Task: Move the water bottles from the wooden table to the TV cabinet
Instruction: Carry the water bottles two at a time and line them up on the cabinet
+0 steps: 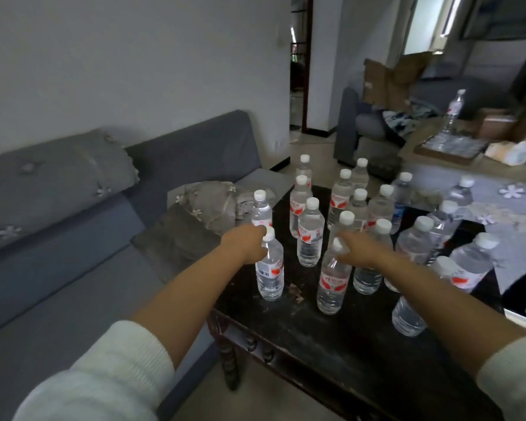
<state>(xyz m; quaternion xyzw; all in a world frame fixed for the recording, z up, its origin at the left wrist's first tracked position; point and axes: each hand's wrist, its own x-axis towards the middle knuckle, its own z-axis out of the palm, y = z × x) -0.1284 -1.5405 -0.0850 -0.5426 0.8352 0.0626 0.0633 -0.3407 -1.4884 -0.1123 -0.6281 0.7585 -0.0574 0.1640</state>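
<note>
While both hands grip one bottle each: left hand (249, 246) near-left bottle (270, 268); right hand (357, 250) front-centre bottle (333, 281).

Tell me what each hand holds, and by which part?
Left hand grips the nearest left bottle at its neck; right hand grips another bottle at its neck.
</note>
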